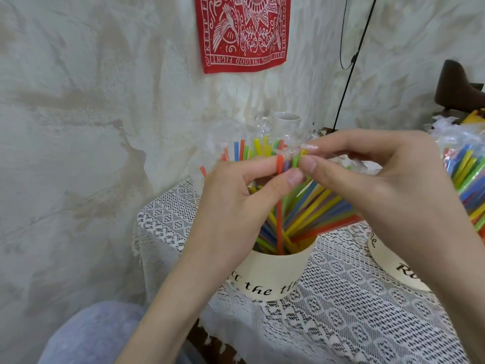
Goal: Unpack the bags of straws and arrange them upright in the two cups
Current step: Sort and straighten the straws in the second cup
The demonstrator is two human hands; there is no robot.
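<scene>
head view looks down on a lace-covered table (354, 311) where a cream cup (273, 274) with black lettering stands just below both hands. the left hand (236, 206) pinches an orange straw (279, 206) near its top between thumb and forefinger, and the right hand (380, 179) pinches the tip of a green straw (296, 161) right beside it, the two hands almost touching. i judge they hold the tops so as to tip the straws upright, since many in the cup lean out in a fan toward the right rather than standing straight. the straws (309, 216) are thin, matte and bright: orange, yellow, blue, green, red, their lower ends gathered in the cup. a second cream cup (393, 264) sits at the right, mostly hidden under the right forearm (its contents cannot be seen). behind the hands, more straw tips rise from crinkled clear plastic (249, 151), apparently a bag still holding straws, and another bag of straws (467, 174) lies at the right edge. a white mug (287, 119) stands by the wall under a red cloth hanging (244, 30).
</scene>
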